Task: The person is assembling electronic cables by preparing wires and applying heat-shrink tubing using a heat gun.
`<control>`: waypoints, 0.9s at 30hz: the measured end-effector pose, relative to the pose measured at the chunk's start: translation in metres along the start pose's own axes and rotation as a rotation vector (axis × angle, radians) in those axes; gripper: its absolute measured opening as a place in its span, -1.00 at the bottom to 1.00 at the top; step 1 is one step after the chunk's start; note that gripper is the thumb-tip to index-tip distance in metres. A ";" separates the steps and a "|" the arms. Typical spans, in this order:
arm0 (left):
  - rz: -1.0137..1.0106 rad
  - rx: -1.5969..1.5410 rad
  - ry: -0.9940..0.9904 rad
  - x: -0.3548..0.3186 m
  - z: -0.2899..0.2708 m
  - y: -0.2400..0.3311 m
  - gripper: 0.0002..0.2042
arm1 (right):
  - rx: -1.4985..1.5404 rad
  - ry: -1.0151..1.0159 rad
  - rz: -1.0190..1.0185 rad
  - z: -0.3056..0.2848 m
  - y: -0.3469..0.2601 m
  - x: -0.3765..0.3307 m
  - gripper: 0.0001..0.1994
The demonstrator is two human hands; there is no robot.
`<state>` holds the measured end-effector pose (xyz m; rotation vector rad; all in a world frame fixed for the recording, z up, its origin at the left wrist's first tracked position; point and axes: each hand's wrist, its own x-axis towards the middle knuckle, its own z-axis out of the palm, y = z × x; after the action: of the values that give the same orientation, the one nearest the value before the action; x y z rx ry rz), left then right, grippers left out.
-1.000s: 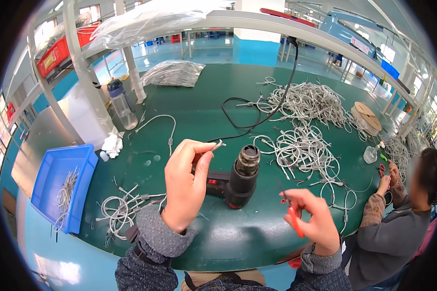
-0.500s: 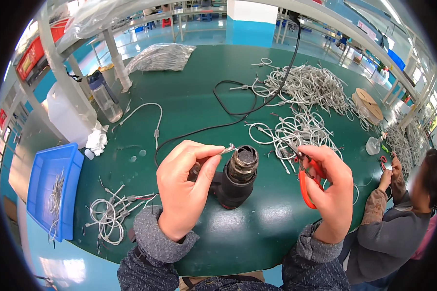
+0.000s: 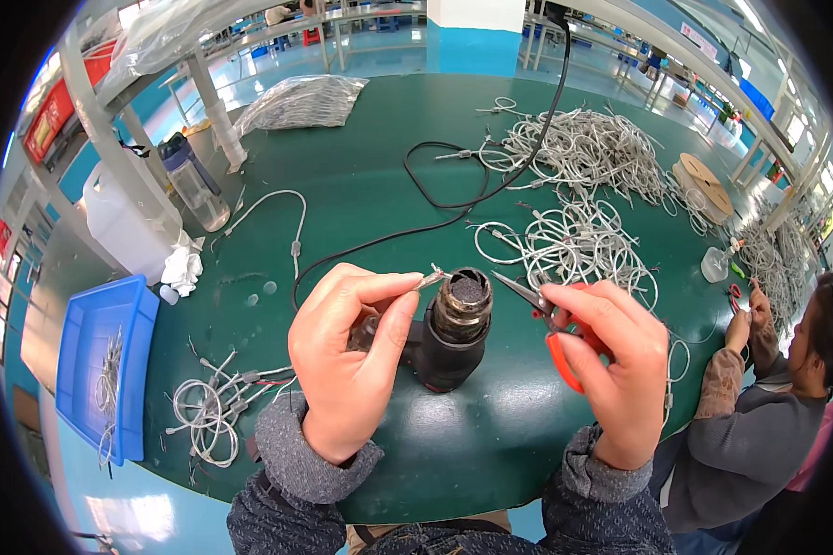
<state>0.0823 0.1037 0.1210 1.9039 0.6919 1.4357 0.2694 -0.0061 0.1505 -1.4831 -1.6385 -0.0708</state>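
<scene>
Between thumb and forefinger, my left hand [image 3: 354, 342] pinches a grey cable end [image 3: 430, 279], its thin wires poking out beside the nozzle of an upright black heat gun [image 3: 455, 333]. The rest of that cable is hidden behind the hand. To the right of the heat gun, my right hand [image 3: 615, 361] is closed on red-handled scissors [image 3: 562, 347]. Their dark, narrow blades point up and left toward the nozzle, apart from the cable end. A small bundle of grey cables [image 3: 215, 407] lies left of my left wrist.
Grey cable heaps [image 3: 574, 153] cover the table's far right, near a cable spool [image 3: 702, 188]. A blue tray [image 3: 106, 370] and a water bottle [image 3: 194, 185] are at left. A black cord [image 3: 370, 248] crosses the green table [image 3: 342, 185]. A co-worker [image 3: 759, 416] sits at right.
My right hand has turned the scissors, so the blades now point left toward the heat gun nozzle. My left hand still holds the cable end, shifted slightly left.
</scene>
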 end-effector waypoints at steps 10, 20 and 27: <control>-0.138 -0.338 0.015 -0.006 0.003 0.007 -0.87 | 1.113 -0.448 0.571 0.018 -0.025 -0.028 -0.61; -0.068 -0.062 -0.057 -0.001 0.003 -0.011 -0.89 | 1.273 -0.430 0.650 0.026 -0.020 -0.033 -0.58; -0.079 -0.065 -0.074 -0.001 0.002 -0.009 -0.90 | 1.308 -0.415 0.677 0.021 -0.014 -0.039 -0.59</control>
<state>0.0840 0.1083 0.1128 1.8494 0.6702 1.3165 0.2412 -0.0277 0.1205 -0.8829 -0.9304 1.4635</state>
